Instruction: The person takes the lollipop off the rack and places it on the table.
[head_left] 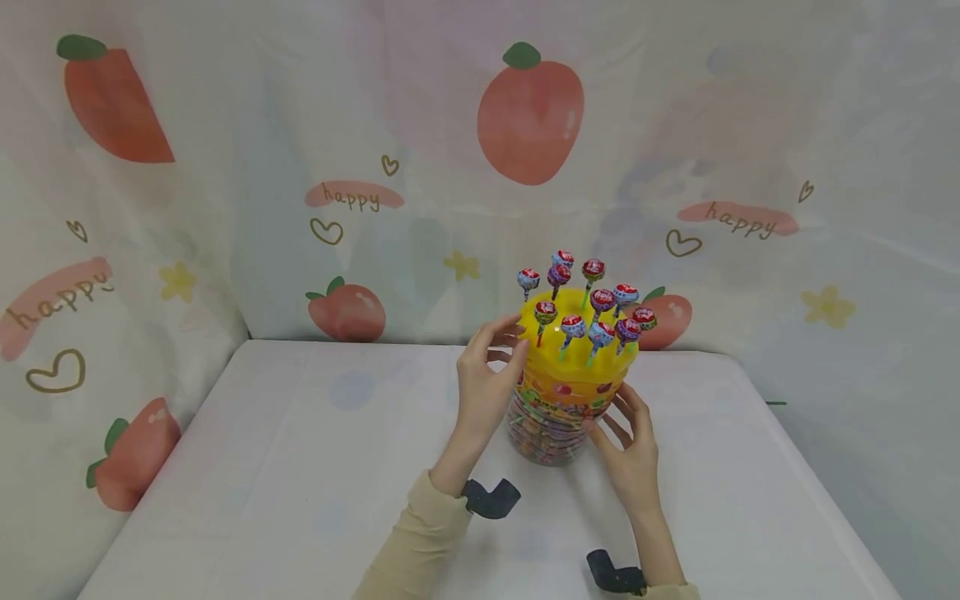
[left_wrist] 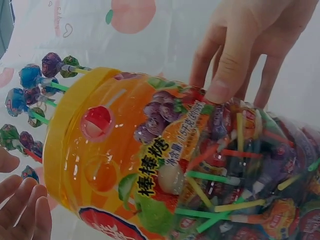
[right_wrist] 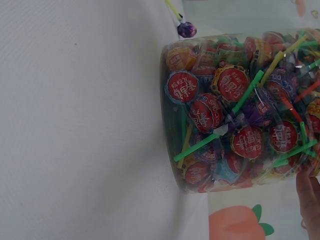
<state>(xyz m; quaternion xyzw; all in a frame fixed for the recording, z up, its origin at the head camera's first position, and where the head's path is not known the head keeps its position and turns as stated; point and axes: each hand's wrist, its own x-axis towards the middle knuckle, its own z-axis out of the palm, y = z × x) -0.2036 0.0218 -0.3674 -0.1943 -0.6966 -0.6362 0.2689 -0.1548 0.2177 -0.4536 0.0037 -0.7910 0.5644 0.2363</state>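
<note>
A clear jar of lollipops (head_left: 551, 429) with an orange fruit label (left_wrist: 150, 165) stands on the white table. Wrapped lollipops (head_left: 573, 327) stick up by their sticks all round its yellow lid (head_left: 558, 367). My left hand (head_left: 489, 375) is beside the left of the lid, fingers loosely bent at the rim. In the left wrist view its fingers (left_wrist: 25, 207) overlap a lollipop (left_wrist: 30, 173) by the lid. Lower on the other side, my right hand (head_left: 632, 454) holds the jar, thumb against the label and the fingers partly hidden behind it.
In the right wrist view a purple lollipop (right_wrist: 187, 29) with a yellow stick lies beyond the jar's base. The white tabletop (head_left: 337, 450) runs back to a printed cloth wall (head_left: 420, 100) with fruit and "happy" motifs.
</note>
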